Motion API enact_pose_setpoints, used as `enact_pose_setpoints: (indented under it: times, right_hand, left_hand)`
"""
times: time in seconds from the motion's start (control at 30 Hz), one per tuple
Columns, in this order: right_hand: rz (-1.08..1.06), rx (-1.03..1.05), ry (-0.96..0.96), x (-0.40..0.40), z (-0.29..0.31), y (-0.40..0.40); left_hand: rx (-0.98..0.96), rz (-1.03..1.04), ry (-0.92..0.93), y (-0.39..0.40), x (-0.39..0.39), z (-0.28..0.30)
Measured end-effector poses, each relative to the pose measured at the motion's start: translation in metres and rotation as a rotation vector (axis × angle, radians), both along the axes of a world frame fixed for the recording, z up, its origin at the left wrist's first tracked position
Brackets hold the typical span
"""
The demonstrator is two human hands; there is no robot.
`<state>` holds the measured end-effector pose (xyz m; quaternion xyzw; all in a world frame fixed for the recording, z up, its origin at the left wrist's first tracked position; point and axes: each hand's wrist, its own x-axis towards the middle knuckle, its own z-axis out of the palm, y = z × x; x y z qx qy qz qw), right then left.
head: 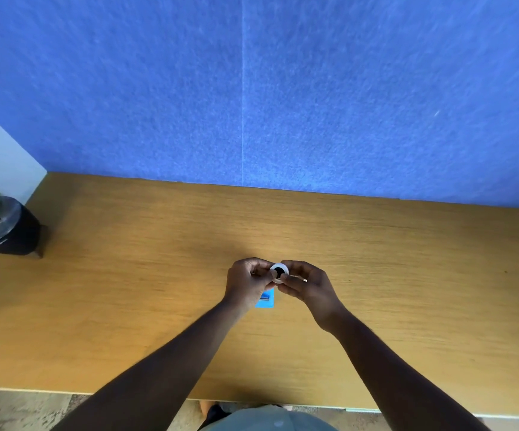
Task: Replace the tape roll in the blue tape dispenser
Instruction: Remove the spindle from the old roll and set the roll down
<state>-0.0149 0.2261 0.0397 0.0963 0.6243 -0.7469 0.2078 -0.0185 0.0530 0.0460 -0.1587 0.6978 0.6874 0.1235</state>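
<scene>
- While the wooden desk (376, 275) lies bare around the work, both hands meet above its middle, so there is room to set parts down.
- The left hand (245, 284) and the right hand (307, 287) both pinch the white tape roll (279, 271), fingers curled shut on its rim.
- The blue tape dispenser (266, 300) rests on the desk just below the hands, partly hidden.
- Probably the roll's loose end is being sought; turning it slowly with a fingertip on the edge should find it.
</scene>
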Motion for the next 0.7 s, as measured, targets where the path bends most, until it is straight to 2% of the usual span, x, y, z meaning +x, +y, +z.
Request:
enact_pose_setpoints:
  times: [0.1, 0.27, 0.47, 0.6, 0.7]
  right_hand:
    - [0.004, -0.11, -0.071, -0.005, 0.002, 0.004]
    - [0.042, -0.083, -0.006, -0.006, -0.002, 0.007]
    - [-0.164, -0.091, -0.078, -0.004, -0.01, 0.012]
    - [-0.32, 0.031, -0.094, -0.004, -0.015, 0.024]
    - [-0.369, 0.106, -0.087, -0.004, -0.02, 0.038]
  left_hand:
    - [0.043, -0.004, -0.04, -0.001, -0.004, 0.001]
    - [0.033, -0.003, -0.058, 0.001, -0.006, -0.003]
    - [0.005, 0.001, -0.091, 0.008, -0.006, -0.006]
    - [-0.142, -0.055, -0.11, 0.017, -0.004, -0.014]
    - [-0.307, -0.214, -0.074, 0.03, 0.004, -0.026]
